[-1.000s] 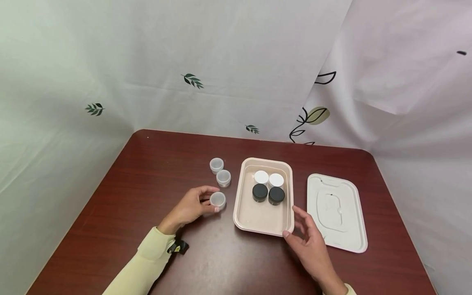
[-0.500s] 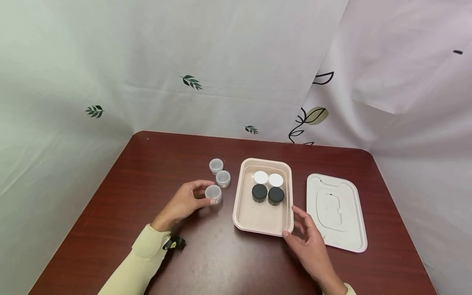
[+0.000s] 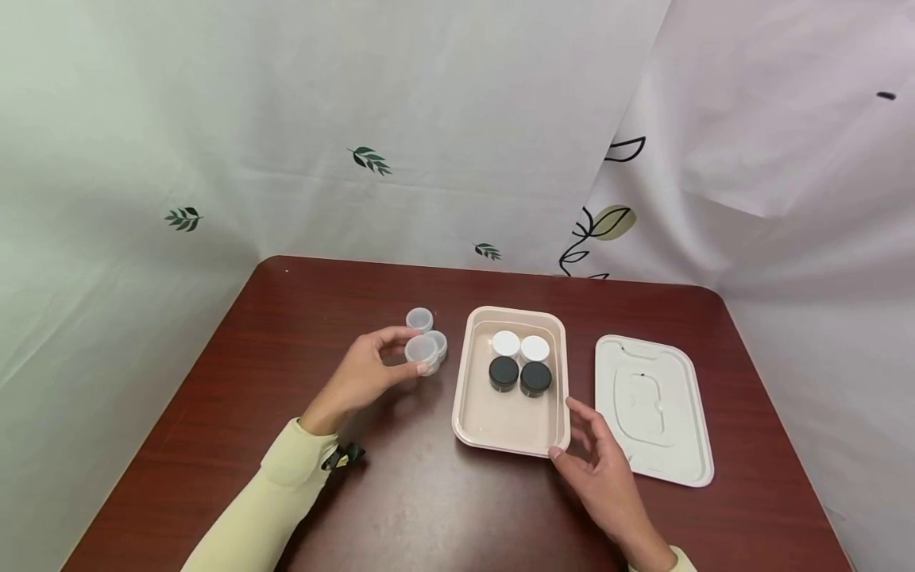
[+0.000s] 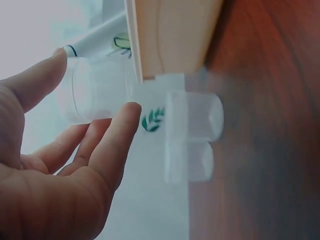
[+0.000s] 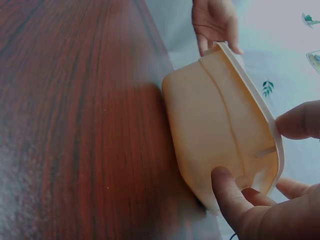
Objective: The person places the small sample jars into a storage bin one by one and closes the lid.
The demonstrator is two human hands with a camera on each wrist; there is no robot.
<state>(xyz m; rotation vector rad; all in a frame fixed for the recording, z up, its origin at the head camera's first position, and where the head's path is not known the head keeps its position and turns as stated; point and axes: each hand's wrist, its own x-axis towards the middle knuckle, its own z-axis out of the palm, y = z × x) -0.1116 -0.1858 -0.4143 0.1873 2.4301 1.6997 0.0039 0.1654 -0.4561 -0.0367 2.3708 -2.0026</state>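
Over the dark red table (image 3: 357,294), to the left of the beige tray (image 3: 500,425), we see the person's left hand (image 3: 360,372) pinching a clear jar (image 3: 420,350) between thumb and fingers. The left wrist view shows us this jar lifted off the tabletop, its ridged cap (image 4: 73,102) uppermost. Seen from the head, it partly covers the nearer jar (image 3: 440,345) of a similar pair; we find the farther jar (image 3: 419,319) next to it, both upright on the table (touching or nearly so, we cannot quite tell).

Our tray rests on the table, and the right hand (image 3: 604,481) holds its near right corner, thumb at the near rim and fingers bent along the side. Inside, toward the far half, we count four jars in a tight square: two white-capped jars (image 3: 506,343) behind two black-capped jars (image 3: 503,371). Farther right, partly behind the right hand, we make out a flat white lid (image 3: 646,409) on the table. White cloth (image 3: 429,87) printed with leaves hangs beyond the table.
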